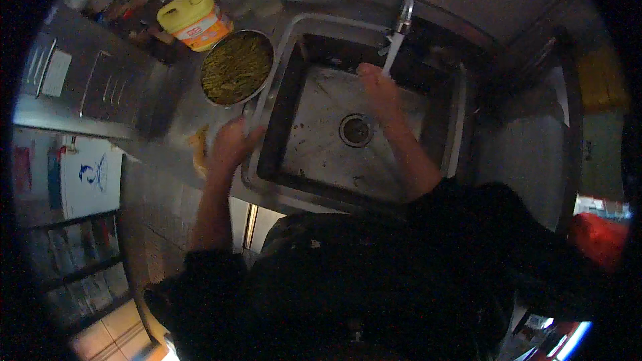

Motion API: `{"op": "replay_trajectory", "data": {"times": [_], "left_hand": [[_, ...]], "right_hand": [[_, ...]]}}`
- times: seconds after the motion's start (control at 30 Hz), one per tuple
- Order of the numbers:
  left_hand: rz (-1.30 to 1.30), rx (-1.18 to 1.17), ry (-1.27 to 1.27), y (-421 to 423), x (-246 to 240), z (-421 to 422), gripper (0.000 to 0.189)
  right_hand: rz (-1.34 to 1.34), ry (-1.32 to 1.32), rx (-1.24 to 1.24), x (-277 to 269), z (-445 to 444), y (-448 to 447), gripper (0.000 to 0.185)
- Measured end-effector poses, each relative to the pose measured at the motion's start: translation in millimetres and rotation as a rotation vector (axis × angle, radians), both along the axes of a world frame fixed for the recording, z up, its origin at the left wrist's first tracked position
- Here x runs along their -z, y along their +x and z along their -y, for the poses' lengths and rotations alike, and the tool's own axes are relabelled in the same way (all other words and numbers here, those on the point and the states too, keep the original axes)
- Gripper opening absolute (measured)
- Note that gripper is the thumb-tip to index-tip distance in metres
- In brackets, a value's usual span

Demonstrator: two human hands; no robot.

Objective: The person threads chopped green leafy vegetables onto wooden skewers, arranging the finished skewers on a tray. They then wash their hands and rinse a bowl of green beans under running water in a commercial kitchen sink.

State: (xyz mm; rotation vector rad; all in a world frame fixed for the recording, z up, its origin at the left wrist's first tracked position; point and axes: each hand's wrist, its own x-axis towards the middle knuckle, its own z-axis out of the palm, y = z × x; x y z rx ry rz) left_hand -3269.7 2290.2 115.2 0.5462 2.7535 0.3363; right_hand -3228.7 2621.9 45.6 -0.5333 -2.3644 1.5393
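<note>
Water runs from the curved metal faucet [404,15] over the stainless steel sink [328,160]. My right hand [376,77] is at the falling stream, above the back part of the basin, with nothing visible in it. Beside the sink's left rim is my left hand [233,143], blurred, fingers pointing to the basin and apart from the thumb. Just beyond it stands a round metal bowl [236,67] full of chopped green vegetable pieces. A yellowish crumpled item [199,148] lies on the counter right by my left hand; its kind is unclear.
A yellow pump jug [193,20] with an orange label stands behind the bowl. Steel cabinets with vents [100,80] are at the left. Cluttered items fill the upper left corner. Right of the sink is a metal surface [521,145]. The drain [356,130] sits mid-basin.
</note>
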Motion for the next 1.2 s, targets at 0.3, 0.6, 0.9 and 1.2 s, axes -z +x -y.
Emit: {"op": "replay_trajectory", "data": {"times": [0.3,0.6,0.9,1.2], "left_hand": [[0.664,-0.361,1.334,52,-1,-224,0.048],[0.856,-0.345,1.394,32,6,-208,0.039],[0.831,-0.084,1.482,60,-16,-162,0.032],[0.785,-0.214,1.328,57,-25,-150,0.035]], "right_hand": [[-0.361,0.754,0.083,-43,33,30,0.039],[-0.296,0.175,0.033,-67,35,48,0.059],[-0.181,-0.544,-0.236,-48,33,47,0.081],[-0.231,-0.009,-0.126,-71,54,60,0.081]]}}
